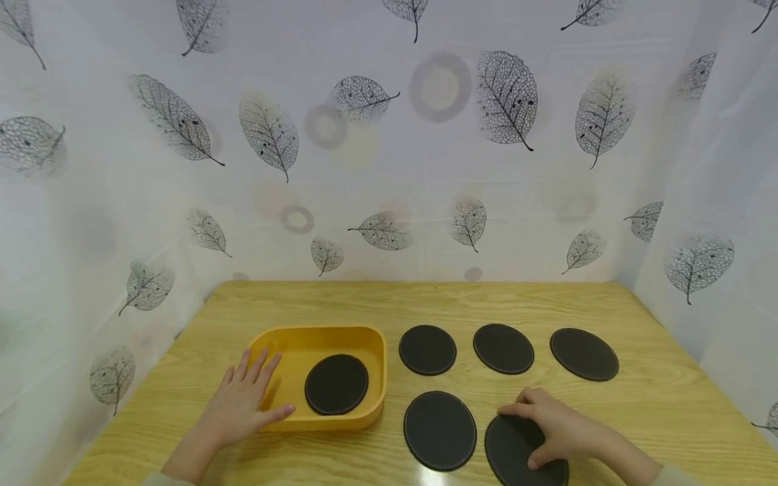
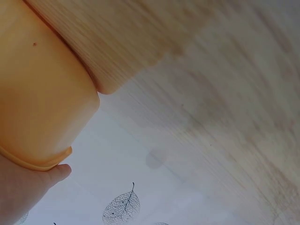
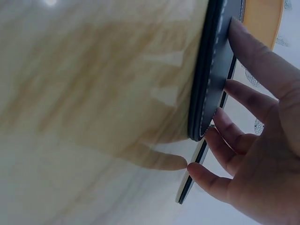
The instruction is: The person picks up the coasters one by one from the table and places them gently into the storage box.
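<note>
My left hand (image 1: 240, 401), fingers spread, lies over the left side of a yellow tray (image 1: 322, 422). In the left wrist view, one of its digits shows beside the tray's rim. Inside the tray lies one round black coaster (image 1: 336, 385). At the front right, my right hand (image 1: 559, 425) touches another black coaster (image 1: 510, 442) with thumb and fingertips. That coaster lies on the table, its stitched edge (image 3: 206, 93) visible in the right wrist view. To its left is a further black coaster (image 1: 440, 430).
Behind them a row of black coasters runs across the wooden table (image 1: 425, 304): a left one (image 1: 427, 349), a middle one (image 1: 503, 348) and a right one (image 1: 584, 354). White leaf-patterned sheeting (image 1: 425, 169) surrounds the table at the back and sides.
</note>
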Demonstrator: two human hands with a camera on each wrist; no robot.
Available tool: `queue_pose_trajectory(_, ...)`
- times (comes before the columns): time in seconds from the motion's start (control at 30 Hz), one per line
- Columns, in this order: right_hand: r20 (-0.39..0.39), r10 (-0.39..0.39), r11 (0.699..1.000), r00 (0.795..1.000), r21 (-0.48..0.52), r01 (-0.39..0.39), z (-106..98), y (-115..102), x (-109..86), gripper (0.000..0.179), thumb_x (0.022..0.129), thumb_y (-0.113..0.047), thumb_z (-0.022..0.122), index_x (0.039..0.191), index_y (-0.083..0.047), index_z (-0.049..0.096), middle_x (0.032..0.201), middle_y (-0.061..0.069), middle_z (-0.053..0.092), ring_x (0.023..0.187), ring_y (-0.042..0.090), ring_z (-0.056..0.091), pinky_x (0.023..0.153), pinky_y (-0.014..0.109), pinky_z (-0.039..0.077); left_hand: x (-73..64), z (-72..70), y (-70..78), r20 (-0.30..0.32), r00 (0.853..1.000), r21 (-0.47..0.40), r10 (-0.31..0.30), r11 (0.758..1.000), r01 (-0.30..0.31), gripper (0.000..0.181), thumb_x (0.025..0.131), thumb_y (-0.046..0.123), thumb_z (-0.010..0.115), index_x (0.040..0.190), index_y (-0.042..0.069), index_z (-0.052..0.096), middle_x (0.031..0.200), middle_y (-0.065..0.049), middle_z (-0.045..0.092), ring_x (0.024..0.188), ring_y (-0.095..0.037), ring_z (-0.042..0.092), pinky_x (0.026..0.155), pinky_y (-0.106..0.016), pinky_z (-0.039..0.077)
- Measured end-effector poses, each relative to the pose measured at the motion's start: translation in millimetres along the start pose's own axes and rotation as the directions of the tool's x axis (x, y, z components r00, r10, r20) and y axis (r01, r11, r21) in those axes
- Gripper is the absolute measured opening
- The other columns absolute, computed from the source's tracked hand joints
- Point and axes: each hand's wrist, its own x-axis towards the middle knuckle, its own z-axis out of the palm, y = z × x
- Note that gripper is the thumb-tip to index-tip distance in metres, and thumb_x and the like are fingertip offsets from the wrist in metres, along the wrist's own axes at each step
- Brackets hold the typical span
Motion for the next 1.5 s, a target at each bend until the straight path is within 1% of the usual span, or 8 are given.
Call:
queue_pose_trajectory(0.17, 0.011, 0.005, 1.0, 1.0, 0.011, -0.005, 0, -2, 0.5, 0.07, 0.06, -0.034, 0.079, 0.122, -0.016, 0.052, 0.093, -0.004, 0.036, 0.082, 0.006, 0.033, 0.065, 0.022, 0.037, 0.2, -0.1, 0.0, -0.003, 1.0, 0.011, -0.001, 1.0, 0.001, 0.085, 0.076, 0.058, 0.053, 0.135, 0.0, 0.031, 0.137, -0.026, 0.025, 0.124, -0.049, 0.013, 0.094, -0.063, 0.015)
queue_pose_trajectory(0.4, 0.062, 0.066, 0.994, 0.996, 0.08, -0.071, -1, -4, 0.9, 0.069, 0.061, -0.036, 0.078, 0.122, -0.021, 0.05, 0.093, -0.003, 0.037, 0.083, 0.009, 0.035, 0.067, 0.024, 0.038, -0.2, 0.1, 0.3, 0.008, 1.0, -0.018, -0.008, 1.0, 0.008, 0.085, 0.077, 0.058, 0.053, 0.136, 0.001, 0.031, 0.138, -0.026, 0.024, 0.125, -0.048, 0.011, 0.094, -0.063, 0.014)
queue_pose_trajectory(0.83, 0.05, 0.088, 0.982, 0.995, 0.162, -0.095, -4, -11, -1.6, 0.07, 0.062, -0.027, 0.078, 0.124, -0.012, 0.049, 0.092, 0.0, 0.035, 0.083, 0.007, 0.04, 0.07, 0.022, 0.041, -1.1, -0.8, 0.9, 0.015, 1.0, -0.044, -0.017, 0.999, 0.018, 0.086, 0.076, 0.058, 0.054, 0.136, 0.001, 0.03, 0.139, -0.025, 0.023, 0.126, -0.047, 0.01, 0.094, -0.063, 0.013)
queue_pose_trajectory(1.1, 0.05, 0.001, 0.98, 0.999, 0.2, -0.011, -3, 0, -5.7, 0.063, 0.069, -0.029, 0.073, 0.125, -0.015, 0.047, 0.103, 0.002, 0.043, 0.093, 0.007, 0.045, 0.074, 0.022, 0.042, -1.0, 0.1, -0.2, 0.019, 1.0, -0.048, -0.018, 0.999, 0.019, 0.086, 0.077, 0.058, 0.054, 0.136, 0.001, 0.03, 0.139, -0.025, 0.023, 0.126, -0.047, 0.009, 0.094, -0.063, 0.012)
queue_pose_trajectory(1.2, 0.064, -0.038, 0.964, 0.997, 0.266, 0.019, -7, 8, -7.9, 0.057, 0.074, -0.02, 0.069, 0.126, -0.014, 0.047, 0.114, 0.002, 0.049, 0.102, 0.009, 0.046, 0.075, 0.026, 0.044, -1.0, -0.8, 0.3, 0.012, 1.0, -0.04, -0.015, 0.999, 0.015, 0.085, 0.077, 0.057, 0.053, 0.136, 0.001, 0.03, 0.139, -0.025, 0.024, 0.126, -0.047, 0.01, 0.094, -0.063, 0.013)
queue_pose_trajectory(1.3, 0.103, -0.05, 0.923, 0.993, 0.385, 0.006, -13, 15, -9.4, 0.051, 0.078, -0.011, 0.063, 0.126, -0.012, 0.049, 0.123, -0.003, 0.05, 0.108, 0.006, 0.045, 0.077, 0.043, 0.045, -1.1, -1.6, 1.0, 0.006, 1.0, -0.036, -0.014, 0.999, 0.014, 0.085, 0.077, 0.057, 0.054, 0.136, 0.0, 0.031, 0.138, -0.026, 0.024, 0.125, -0.048, 0.011, 0.094, -0.063, 0.014)
queue_pose_trajectory(1.43, 0.145, -0.05, 0.861, 0.988, 0.507, -0.031, -17, 19, -11.1, 0.043, 0.08, -0.009, 0.06, 0.123, -0.01, 0.053, 0.123, -0.003, 0.051, 0.109, 0.002, 0.044, 0.073, 0.066, 0.035, -1.5, -1.6, 1.4, 0.008, 1.0, -0.028, -0.013, 1.0, 0.013, 0.085, 0.077, 0.057, 0.053, 0.136, 0.0, 0.031, 0.138, -0.026, 0.025, 0.125, -0.048, 0.011, 0.094, -0.063, 0.014)
queue_pose_trajectory(1.5, 0.145, -0.06, 0.85, 0.988, 0.527, -0.025, -18, 20, -11.7, 0.041, 0.081, -0.009, 0.059, 0.121, -0.01, 0.055, 0.121, -0.001, 0.053, 0.108, 0.003, 0.045, 0.073, 0.068, 0.033, -1.6, -1.7, 1.4, 0.011, 1.0, -0.025, -0.015, 1.0, 0.015, 0.085, 0.077, 0.058, 0.053, 0.136, 0.0, 0.031, 0.138, -0.025, 0.025, 0.126, -0.048, 0.011, 0.094, -0.063, 0.014)
